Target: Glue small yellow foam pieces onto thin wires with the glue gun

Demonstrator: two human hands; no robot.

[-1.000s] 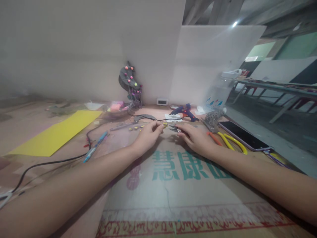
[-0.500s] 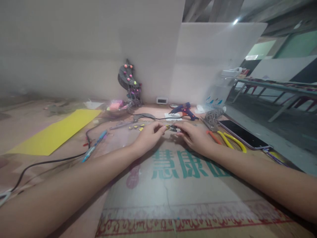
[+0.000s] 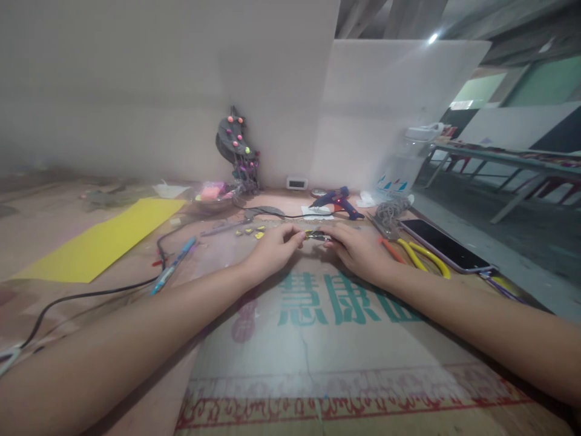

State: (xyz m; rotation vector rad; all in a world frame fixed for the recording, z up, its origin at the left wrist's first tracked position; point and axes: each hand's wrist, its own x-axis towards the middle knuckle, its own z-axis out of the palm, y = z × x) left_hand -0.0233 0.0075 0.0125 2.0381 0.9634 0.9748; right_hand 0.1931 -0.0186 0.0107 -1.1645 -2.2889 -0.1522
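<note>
One slip in front of the glue gun could nick our left hand, pinching a yellow piece beside the bladed tool our right hand grips.

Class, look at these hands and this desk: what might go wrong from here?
The pointed tool in the right hand might nick the nearby left hand.
The glue gun beyond the hands shows a red light, so it may be hot.
The small yellow pieces beside the left hand could be knocked away.
</note>
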